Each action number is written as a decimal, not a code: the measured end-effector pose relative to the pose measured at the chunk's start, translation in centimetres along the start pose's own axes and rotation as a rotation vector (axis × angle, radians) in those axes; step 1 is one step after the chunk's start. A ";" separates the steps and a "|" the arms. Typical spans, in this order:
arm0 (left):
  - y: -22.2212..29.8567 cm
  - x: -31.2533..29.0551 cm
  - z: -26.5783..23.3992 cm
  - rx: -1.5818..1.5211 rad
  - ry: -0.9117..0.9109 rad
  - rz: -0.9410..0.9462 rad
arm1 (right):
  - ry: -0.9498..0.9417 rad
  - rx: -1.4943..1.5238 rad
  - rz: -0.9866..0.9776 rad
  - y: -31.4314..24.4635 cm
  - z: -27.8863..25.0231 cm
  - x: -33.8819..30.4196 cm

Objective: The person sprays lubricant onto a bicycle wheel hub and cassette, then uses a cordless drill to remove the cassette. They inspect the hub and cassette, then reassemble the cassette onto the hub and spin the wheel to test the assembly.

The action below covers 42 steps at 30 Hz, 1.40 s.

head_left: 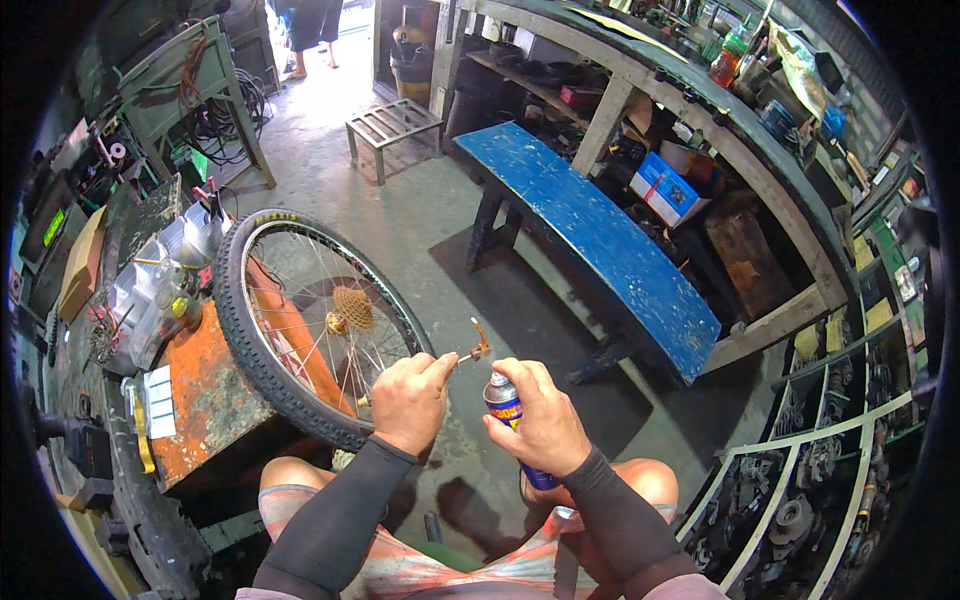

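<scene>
My left hand (412, 400) is closed around a thin metal rod with a gold-coloured lever at its end, which looks like a quick-release skewer (481, 346). The lever end points away from me, to the right. Just beside it, my right hand (545, 415) grips an upright blue and yellow spray can (503, 404), with a finger at its top. No spray can be made out. Left of my hands, a bicycle wheel (262, 375) with a knobbly black tyre leans tilted against an orange bench. Its gold sprocket cassette (354, 308) faces up toward me.
The orange paint-worn bench (205, 365) holds plastic containers and small tools. A long blue bench (590, 235) stands ahead right, a low slatted metal stool (395, 125) farther off. At right are divided metal bins (790, 440) of parts. Someone's legs (315, 45) show at the doorway.
</scene>
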<state>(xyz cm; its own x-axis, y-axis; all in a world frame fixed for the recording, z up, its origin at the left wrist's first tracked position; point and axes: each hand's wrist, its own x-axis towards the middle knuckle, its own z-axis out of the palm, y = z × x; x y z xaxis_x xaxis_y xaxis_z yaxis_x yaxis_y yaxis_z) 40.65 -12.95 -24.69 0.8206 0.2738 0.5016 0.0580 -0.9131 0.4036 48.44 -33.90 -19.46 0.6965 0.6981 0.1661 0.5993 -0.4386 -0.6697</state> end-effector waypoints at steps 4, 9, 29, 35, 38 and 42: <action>0.2 0.2 -0.1 -0.121 -0.049 -0.111 | 0.216 -0.025 -0.118 0.6 -1.5 0.6; -0.3 0.7 -0.7 -0.399 -0.110 -0.357 | 0.756 0.962 0.142 1.8 -5.1 0.7; -0.9 0.2 -0.1 -0.614 -0.029 -0.179 | 0.086 0.170 -0.149 -1.1 -2.5 -0.9; -0.6 0.1 0.1 -0.589 -0.059 -0.144 | 0.065 0.131 -0.150 -1.4 -2.7 -1.1; -0.5 0.0 0.3 -0.592 -0.061 -0.121 | 0.056 0.125 -0.147 -1.2 -2.8 -1.3; -0.5 0.0 0.4 -0.607 -0.077 -0.138 | 0.082 0.157 -0.173 -0.8 -3.4 -1.3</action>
<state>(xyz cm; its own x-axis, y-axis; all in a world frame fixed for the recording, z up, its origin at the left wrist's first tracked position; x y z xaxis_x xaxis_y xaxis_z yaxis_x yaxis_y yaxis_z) 40.87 -12.65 -25.19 0.8684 0.3340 0.3666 -0.1484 -0.5304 0.8346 48.42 -36.34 -16.68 0.6222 0.7043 0.3416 0.6481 -0.2188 -0.7294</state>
